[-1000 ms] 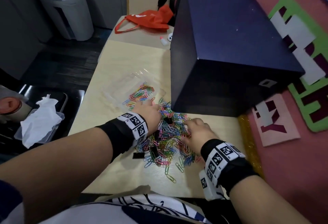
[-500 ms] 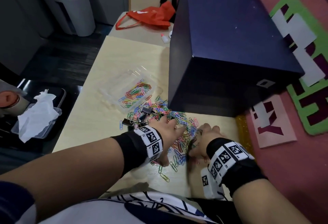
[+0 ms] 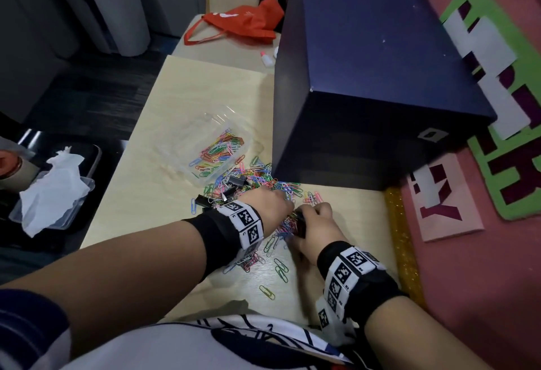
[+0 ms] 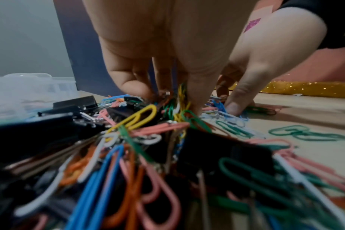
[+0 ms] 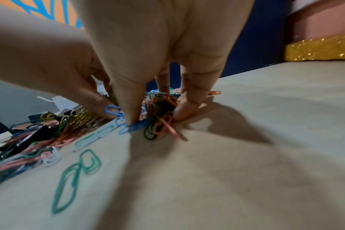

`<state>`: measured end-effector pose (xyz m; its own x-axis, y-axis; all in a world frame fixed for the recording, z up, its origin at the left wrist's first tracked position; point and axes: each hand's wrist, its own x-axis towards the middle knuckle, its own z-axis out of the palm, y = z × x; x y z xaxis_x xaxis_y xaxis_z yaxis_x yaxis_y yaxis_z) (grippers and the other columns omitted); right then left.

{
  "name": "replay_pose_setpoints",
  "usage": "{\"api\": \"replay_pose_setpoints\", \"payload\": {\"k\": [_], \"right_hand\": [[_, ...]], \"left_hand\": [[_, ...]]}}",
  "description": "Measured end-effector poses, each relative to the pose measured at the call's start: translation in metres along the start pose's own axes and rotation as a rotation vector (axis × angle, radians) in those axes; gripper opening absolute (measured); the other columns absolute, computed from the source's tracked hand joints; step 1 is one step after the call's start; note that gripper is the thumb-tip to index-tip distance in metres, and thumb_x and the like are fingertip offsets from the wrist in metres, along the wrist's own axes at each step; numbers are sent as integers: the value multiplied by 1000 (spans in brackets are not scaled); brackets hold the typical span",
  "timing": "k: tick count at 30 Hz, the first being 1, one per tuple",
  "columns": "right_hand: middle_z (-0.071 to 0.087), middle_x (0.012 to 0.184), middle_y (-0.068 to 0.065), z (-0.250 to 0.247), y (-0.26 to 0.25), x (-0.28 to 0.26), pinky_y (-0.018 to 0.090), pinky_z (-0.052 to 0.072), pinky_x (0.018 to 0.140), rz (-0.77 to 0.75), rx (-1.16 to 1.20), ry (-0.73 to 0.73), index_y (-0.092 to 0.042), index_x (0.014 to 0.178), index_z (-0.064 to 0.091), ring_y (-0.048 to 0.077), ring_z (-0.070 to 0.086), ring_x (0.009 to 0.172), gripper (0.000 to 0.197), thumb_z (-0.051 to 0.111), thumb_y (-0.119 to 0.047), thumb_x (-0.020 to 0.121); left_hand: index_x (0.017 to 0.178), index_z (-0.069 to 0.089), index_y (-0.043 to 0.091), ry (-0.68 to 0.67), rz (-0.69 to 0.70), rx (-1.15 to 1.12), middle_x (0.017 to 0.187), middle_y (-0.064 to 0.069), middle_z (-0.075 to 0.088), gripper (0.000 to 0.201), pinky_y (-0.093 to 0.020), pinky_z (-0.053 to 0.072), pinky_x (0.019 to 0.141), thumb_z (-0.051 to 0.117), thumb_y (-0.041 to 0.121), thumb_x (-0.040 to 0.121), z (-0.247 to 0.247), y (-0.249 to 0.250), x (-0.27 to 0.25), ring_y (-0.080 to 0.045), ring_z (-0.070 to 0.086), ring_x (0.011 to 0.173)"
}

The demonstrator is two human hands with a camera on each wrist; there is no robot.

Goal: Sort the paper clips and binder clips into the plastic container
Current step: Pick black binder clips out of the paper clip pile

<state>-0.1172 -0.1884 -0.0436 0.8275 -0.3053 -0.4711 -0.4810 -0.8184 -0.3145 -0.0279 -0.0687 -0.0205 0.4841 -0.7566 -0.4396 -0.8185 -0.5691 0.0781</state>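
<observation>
While left hand (image 3: 270,204) covers paper clips (image 3: 265,178) | fingers (image 4: 136,87) blurred

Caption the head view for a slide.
Both hands, left hand and right hand, gather coloured paper clips beside the plastic container.

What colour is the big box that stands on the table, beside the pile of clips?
Dark navy blue. The box shows best in the head view.

Left hand (image 3: 270,205) hides much of clip pile (image 3: 257,178); near clips (image 4: 128,179) in left wrist view blurred
</observation>
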Motion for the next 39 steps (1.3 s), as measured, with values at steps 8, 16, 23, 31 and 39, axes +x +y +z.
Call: {"api": "replay_pose_setpoints", "payload": {"k": [8, 16, 23, 31, 39], "right_hand": [[45, 124, 11, -15, -8, 11, 26, 42, 91, 48, -47, 14, -17, 122, 56, 30, 55, 108, 37, 58, -13, 86], [58, 123, 9, -46, -38, 24, 28, 46, 90, 161, -348, -122, -14, 123, 56, 25, 54, 115, 36, 59, -21, 87], [65, 115, 6, -67, -80, 20, 27, 49, 81, 118, -427, -96, -14, 117, 62, 24, 61, 106, 28, 59, -19, 90], [64, 104, 0, -65, -135, 32, 22, 44, 76, -20, 56, -68, -22, 102, 66, 16, 58, 90, 27, 77, -28, 78], [63, 121, 4, -59, -175, 81, 32, 49, 92, -27, 222, 84, -21, 129, 55, 23, 62, 105, 49, 70, -32, 83]], "left_hand": [[111, 55, 17, 94, 34, -205, 108, -10, 58, 24, -41, 52, 80, 53, 12, 88, -9, -14, -2, -32, 60, 98], [120, 58, 24, 355, -26, -422, 113, -4, 61, 31, -32, 45, 86, 62, 27, 89, -19, -39, -11, -24, 58, 105], [107, 64, 24, 519, -145, -574, 102, 1, 67, 23, -31, 49, 84, 69, 29, 85, -31, -88, -30, -18, 62, 92], [107, 63, 22, 492, -376, -589, 100, -1, 68, 26, -27, 48, 81, 71, 29, 83, -23, -154, -43, -19, 63, 90], [132, 54, 26, 358, -388, -679, 110, 1, 71, 46, -28, 48, 93, 65, 27, 88, -5, -174, -37, -17, 64, 103]]}}
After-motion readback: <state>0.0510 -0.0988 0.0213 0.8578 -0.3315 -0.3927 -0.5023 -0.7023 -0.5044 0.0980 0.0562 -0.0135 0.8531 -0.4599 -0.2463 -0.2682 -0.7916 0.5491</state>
